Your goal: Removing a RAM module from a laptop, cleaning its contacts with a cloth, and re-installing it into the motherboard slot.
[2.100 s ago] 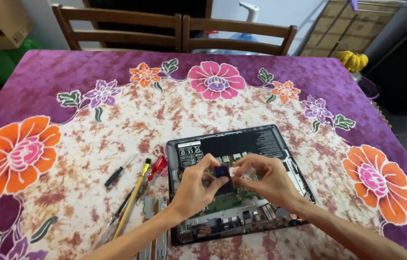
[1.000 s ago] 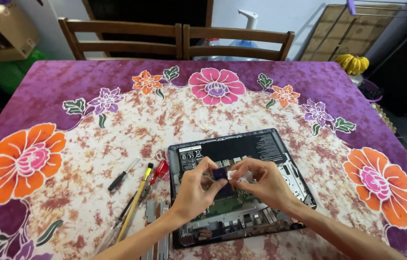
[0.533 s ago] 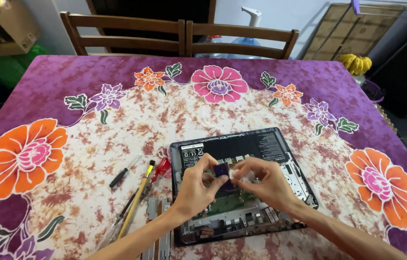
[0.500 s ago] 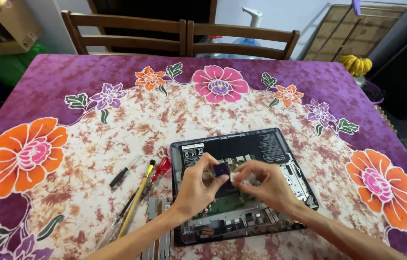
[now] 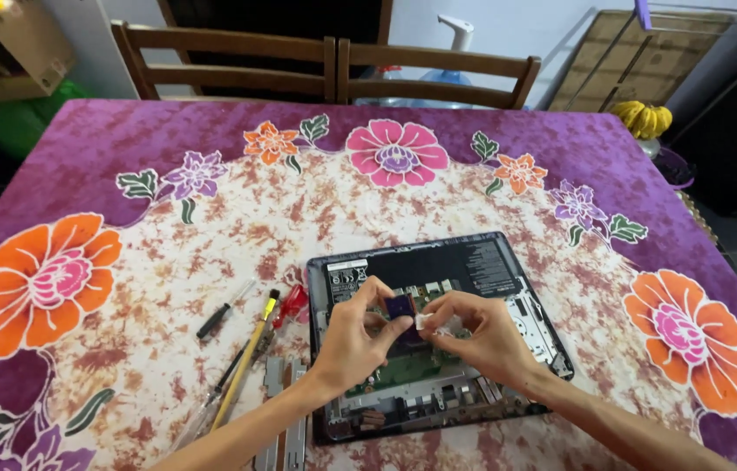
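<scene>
An opened laptop (image 5: pixel 490 266) lies bottom-up on the flowered tablecloth, its circuit board exposed. Above its middle my left hand (image 5: pixel 351 336) pinches a small dark purple square part (image 5: pixel 400 306) between thumb and fingers. My right hand (image 5: pixel 482 336) meets it from the right, its fingertips closed on a small white piece (image 5: pixel 421 322) right beside the purple part. Both hands hover just over the board, and whether the two pieces touch cannot be told.
Left of the laptop lie a black-handled screwdriver (image 5: pixel 222 310), a yellow-handled tool (image 5: pixel 246 359), a red-handled tool (image 5: pixel 291 305) and grey metal strips (image 5: pixel 285 410). Two wooden chairs (image 5: pixel 325 65) stand at the far table edge. A bunch of bananas (image 5: pixel 643 118) sits at the right.
My hands stay over the laptop's middle, fingers working the small part with only slight shifts. The view has drifted a little.
</scene>
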